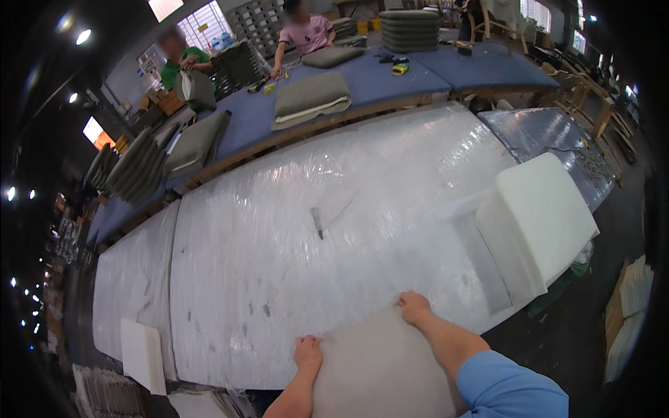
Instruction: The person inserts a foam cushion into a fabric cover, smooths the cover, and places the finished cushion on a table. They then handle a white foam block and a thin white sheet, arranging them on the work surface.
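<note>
A light grey cushion cover lies at the near edge of the plastic-wrapped table, running down out of the picture's lower edge. Whether foam is inside it, I cannot tell. My left hand is closed on its far left corner, the fingers curled under. At the far right corner my right hand pinches the same edge, so the cover is stretched between both hands. White foam pads are piled to the right of my right hand.
Beyond, a blue padded table carries grey cushions in piles and singly. Two people work behind it. A small dark slim object rests mid-table. A white foam piece leans at the near left.
</note>
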The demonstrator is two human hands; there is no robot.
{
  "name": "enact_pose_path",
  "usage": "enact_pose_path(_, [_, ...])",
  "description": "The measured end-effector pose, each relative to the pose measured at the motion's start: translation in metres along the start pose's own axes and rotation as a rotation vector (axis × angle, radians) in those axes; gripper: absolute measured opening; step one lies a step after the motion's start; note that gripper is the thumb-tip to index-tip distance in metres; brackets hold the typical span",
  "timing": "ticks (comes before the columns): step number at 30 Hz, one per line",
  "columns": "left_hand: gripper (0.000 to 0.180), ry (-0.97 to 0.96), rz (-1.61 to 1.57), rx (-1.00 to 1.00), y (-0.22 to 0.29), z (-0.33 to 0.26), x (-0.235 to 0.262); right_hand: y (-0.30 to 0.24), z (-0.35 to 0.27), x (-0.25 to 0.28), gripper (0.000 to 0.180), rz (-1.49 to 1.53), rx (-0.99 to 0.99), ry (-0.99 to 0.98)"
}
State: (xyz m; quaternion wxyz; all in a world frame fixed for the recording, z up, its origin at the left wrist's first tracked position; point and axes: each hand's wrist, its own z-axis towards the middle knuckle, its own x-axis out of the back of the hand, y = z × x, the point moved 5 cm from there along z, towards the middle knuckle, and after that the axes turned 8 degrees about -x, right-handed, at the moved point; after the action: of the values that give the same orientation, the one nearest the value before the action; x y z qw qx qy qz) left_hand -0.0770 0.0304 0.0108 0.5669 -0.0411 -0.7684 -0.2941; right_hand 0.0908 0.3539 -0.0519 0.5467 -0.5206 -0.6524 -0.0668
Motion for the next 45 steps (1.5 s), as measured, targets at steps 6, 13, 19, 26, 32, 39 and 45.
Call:
enact_pose_path(6, [0.063,-0.576,0.019,-0.252,0.018,-0.047,-0.009,-0.044,-0.030,0.022,0.054,-0.268,0.066,-0.295])
enact_pose_path(13, [0.076,-0.707,0.085,-0.261,0.028,-0.077,-0.040,-0.086,-0.135,-0.012,0.082,-0.571,0.312,-0.786])
enact_pose_path(19, [0.073,-0.622,0.060,-0.216,0.027,-0.064,-0.043,-0.084,-0.125,-0.023,0.084,-0.574,0.305,-0.721])
enact_pose_path(26, [0.070,-0.518,0.077,-0.160,0.027,-0.053,-0.048,-0.078,-0.116,-0.031,0.081,-0.519,0.338,-0.625])
enact_pose_path(32, [0.065,-0.574,0.085,-0.140,0.034,-0.042,-0.046,-0.052,-0.081,-0.040,0.057,-0.278,0.222,-0.447])
enact_pose_path(39, [0.055,-0.268,0.158,-0.269,0.044,-0.034,-0.039,-0.056,-0.060,0.000,0.043,-0.415,0.176,0.052])
enact_pose_path(45, [0.053,-0.170,0.097,-0.397,0.079,-0.009,-0.058,-0.055,-0.041,-0.009,0.025,-0.484,0.215,0.035])
